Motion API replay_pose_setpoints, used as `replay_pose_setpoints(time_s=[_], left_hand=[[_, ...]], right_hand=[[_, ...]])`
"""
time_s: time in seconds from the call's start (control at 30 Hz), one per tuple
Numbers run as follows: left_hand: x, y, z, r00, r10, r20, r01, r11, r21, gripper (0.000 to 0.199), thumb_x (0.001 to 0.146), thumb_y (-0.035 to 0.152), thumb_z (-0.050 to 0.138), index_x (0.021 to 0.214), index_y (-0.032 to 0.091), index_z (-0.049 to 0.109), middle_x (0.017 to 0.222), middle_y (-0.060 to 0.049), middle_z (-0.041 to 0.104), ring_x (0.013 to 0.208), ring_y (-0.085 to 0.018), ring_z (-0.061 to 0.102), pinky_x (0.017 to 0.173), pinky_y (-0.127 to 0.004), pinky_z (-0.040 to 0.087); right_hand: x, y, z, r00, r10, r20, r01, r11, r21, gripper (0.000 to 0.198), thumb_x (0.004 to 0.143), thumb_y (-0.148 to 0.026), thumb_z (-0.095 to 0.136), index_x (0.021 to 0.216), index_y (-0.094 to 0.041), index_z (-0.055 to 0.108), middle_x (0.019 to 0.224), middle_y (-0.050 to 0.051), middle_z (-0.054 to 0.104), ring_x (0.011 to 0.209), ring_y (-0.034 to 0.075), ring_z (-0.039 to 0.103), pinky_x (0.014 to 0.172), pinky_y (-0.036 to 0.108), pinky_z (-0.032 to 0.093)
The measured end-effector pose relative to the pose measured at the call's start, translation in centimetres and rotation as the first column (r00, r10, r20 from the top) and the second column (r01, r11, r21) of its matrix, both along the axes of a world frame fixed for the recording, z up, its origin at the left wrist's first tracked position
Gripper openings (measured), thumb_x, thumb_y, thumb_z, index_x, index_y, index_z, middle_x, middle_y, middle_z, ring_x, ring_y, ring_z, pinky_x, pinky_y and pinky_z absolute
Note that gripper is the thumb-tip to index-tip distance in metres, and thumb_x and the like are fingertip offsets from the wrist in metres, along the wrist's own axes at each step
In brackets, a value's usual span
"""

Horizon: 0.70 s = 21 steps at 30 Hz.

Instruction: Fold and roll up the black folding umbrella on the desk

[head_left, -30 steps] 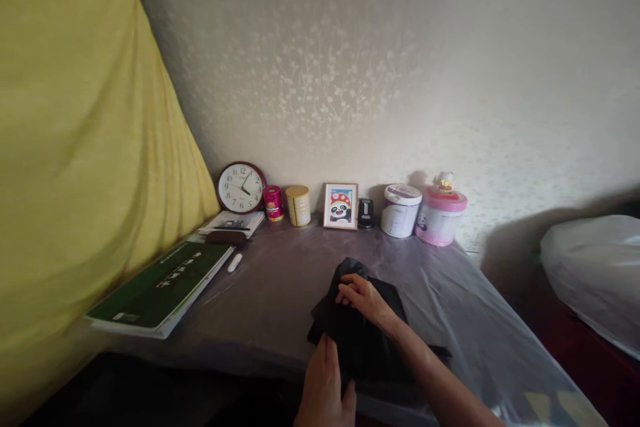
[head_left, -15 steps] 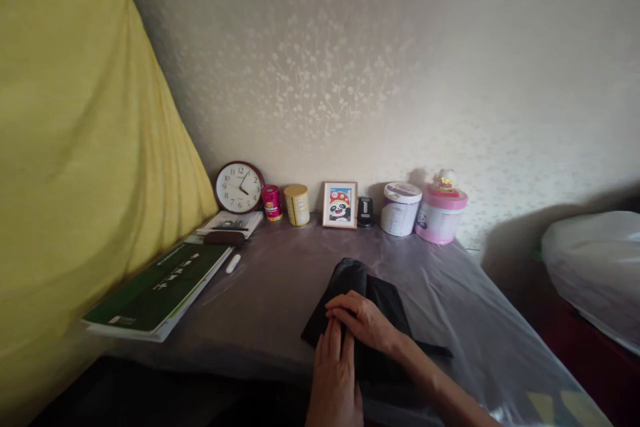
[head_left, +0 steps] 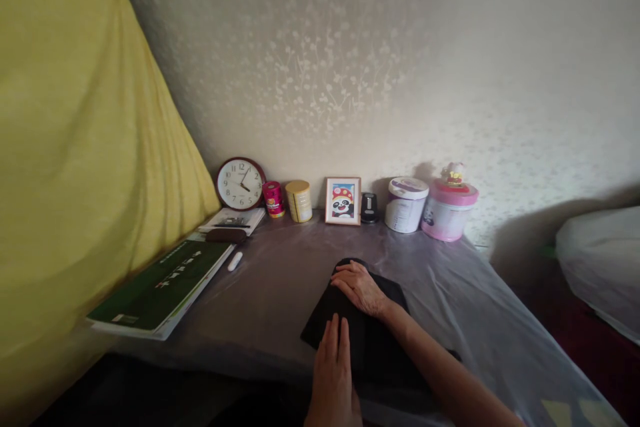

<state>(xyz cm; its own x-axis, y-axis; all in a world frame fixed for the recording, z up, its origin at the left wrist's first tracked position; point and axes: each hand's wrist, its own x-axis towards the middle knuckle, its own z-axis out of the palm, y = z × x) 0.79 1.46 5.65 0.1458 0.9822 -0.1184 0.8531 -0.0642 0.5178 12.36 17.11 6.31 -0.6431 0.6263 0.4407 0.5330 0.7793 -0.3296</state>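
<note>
A folded piece of black fabric (head_left: pixel 370 340) lies near the front edge of the table; its exact kind does not show. My right hand (head_left: pixel 360 287) rests palm down on its far, rounded part, fingers stretched out toward the left. Nearer to me, my left hand (head_left: pixel 333 360) lies along the fabric's left part with its fingers extended forward. The two hands are apart, and neither grips anything. My right forearm crosses over the fabric and hides some of its right side.
A green book (head_left: pixel 165 287) lies at left, with a small white object (head_left: pixel 235 261) and a dark case (head_left: pixel 226 235) beside it. Along the wall stand a clock (head_left: pixel 241 184), a pink can (head_left: pixel 273 200), a yellow can (head_left: pixel 299 203), a panda picture frame (head_left: pixel 343 201) and two tubs (head_left: pixel 406 207).
My right hand has slid forward over the fabric, away from my left hand, which it touched before. The fabric's far part is now flatter under it. The view has shifted slightly.
</note>
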Motion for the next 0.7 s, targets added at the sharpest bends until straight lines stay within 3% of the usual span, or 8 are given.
replay_pose_setpoints(time_s=[0.2, 0.37, 0.47, 0.57, 0.7], left_hand=[[-0.3, -0.2, 0.1, 0.997, 0.031, 0.072, -0.031, 0.999, 0.008, 0.092, 0.058, -0.002, 0.043, 0.141, 0.01, 0.005, 0.152, -0.007, 0.0, 0.139, -0.021, 0.003, 0.113, -0.033, 0.012], [-0.2, -0.2, 0.4, 0.998, 0.019, 0.054, -0.019, 1.0, -0.008, 0.091, 0.059, -0.003, 0.042, 0.141, 0.009, 0.006, 0.152, -0.008, -0.001, 0.139, -0.021, 0.002, 0.113, -0.033, 0.012], [-0.1, -0.2, 0.1, 0.998, 0.035, 0.042, -0.035, 0.999, 0.0, 0.093, 0.057, -0.003, 0.044, 0.141, 0.009, 0.006, 0.152, -0.009, 0.0, 0.139, -0.023, 0.005, 0.112, -0.035, 0.014], [0.0, -0.4, -0.5, 0.997, 0.047, 0.063, -0.051, 0.997, 0.065, 0.093, 0.056, -0.004, 0.043, 0.141, 0.009, 0.008, 0.152, -0.011, 0.004, 0.139, -0.024, 0.008, 0.112, -0.037, 0.017], [0.1, -0.5, -0.8, 0.997, 0.059, 0.052, -0.064, 0.992, 0.104, 0.093, 0.056, -0.004, 0.043, 0.141, 0.01, 0.01, 0.151, -0.011, 0.006, 0.138, -0.024, 0.012, 0.111, -0.039, 0.02]], right_hand=[[-0.5, 3.4, -0.4, 0.998, -0.053, 0.031, 0.053, 0.998, 0.017, 0.039, 0.096, -0.028, 0.03, 0.085, -0.025, 0.067, 0.09, 0.0, 0.072, 0.107, 0.018, 0.055, 0.097, 0.039, 0.035], [0.1, 2.8, 0.5, 0.964, -0.217, -0.152, 0.232, 0.969, 0.087, 0.034, 0.094, -0.03, 0.033, 0.098, -0.018, 0.065, 0.103, 0.008, 0.069, 0.106, 0.02, 0.056, 0.095, 0.038, 0.04], [0.5, 0.2, 1.1, 0.97, -0.124, -0.21, 0.146, 0.985, 0.093, 0.032, 0.094, -0.03, 0.035, 0.1, -0.019, 0.064, 0.1, 0.007, 0.069, 0.107, 0.019, 0.055, 0.095, 0.036, 0.04], [0.4, -1.8, 1.1, 0.994, 0.027, -0.102, -0.023, 0.999, 0.038, 0.03, 0.094, -0.03, 0.037, 0.097, -0.022, 0.066, 0.096, 0.003, 0.07, 0.11, 0.018, 0.053, 0.099, 0.038, 0.036], [-0.1, -0.6, 0.2, 1.0, -0.025, -0.019, 0.025, 1.0, -0.001, 0.03, 0.094, -0.029, 0.037, 0.094, -0.023, 0.067, 0.1, 0.002, 0.07, 0.114, 0.018, 0.051, 0.105, 0.045, 0.026]])
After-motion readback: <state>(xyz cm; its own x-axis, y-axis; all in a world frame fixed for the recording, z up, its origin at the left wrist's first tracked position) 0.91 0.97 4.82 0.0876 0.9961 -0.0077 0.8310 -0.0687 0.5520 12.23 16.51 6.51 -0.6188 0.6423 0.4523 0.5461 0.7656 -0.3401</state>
